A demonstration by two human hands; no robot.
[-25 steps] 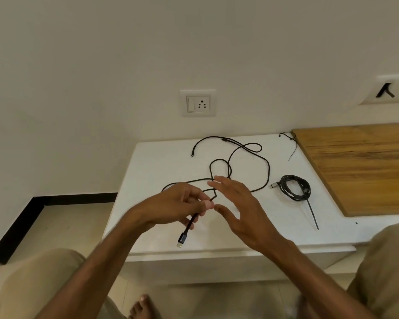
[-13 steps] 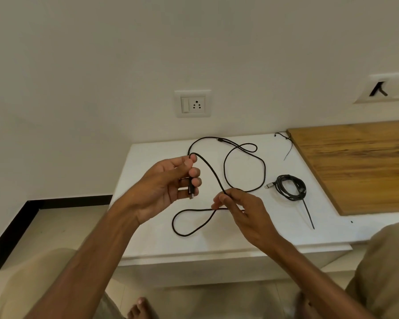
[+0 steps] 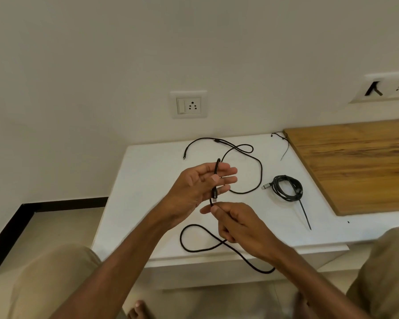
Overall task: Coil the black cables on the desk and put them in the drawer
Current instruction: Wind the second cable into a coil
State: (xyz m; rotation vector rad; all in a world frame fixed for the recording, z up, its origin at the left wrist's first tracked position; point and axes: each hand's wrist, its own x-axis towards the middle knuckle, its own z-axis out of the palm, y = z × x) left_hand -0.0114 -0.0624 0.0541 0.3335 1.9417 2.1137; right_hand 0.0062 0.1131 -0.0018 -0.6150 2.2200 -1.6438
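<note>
A long loose black cable (image 3: 260,171) lies in loops on the white desk (image 3: 143,180). My left hand (image 3: 198,187) holds its plug end upright, the thumb pinning the cable across fairly straight fingers. Just below it, my right hand (image 3: 240,224) pinches the same cable between thumb and forefinger. From there the cable drops into a loop at the desk's front edge and trails off over it. A second black cable (image 3: 286,187) lies coiled to the right, with a silver plug sticking out. No drawer is in view.
A black cable tie (image 3: 305,215) juts from the coiled cable toward the front edge. A thin black tie (image 3: 285,146) lies at the back beside a raised wooden top (image 3: 355,162). A wall socket (image 3: 189,104) sits above the desk. My knees frame the bottom corners.
My left hand lifted the plug end and turned palm-up. My right hand came nearer and took hold of the cable below the plug, drawing a loop down over the front edge.
</note>
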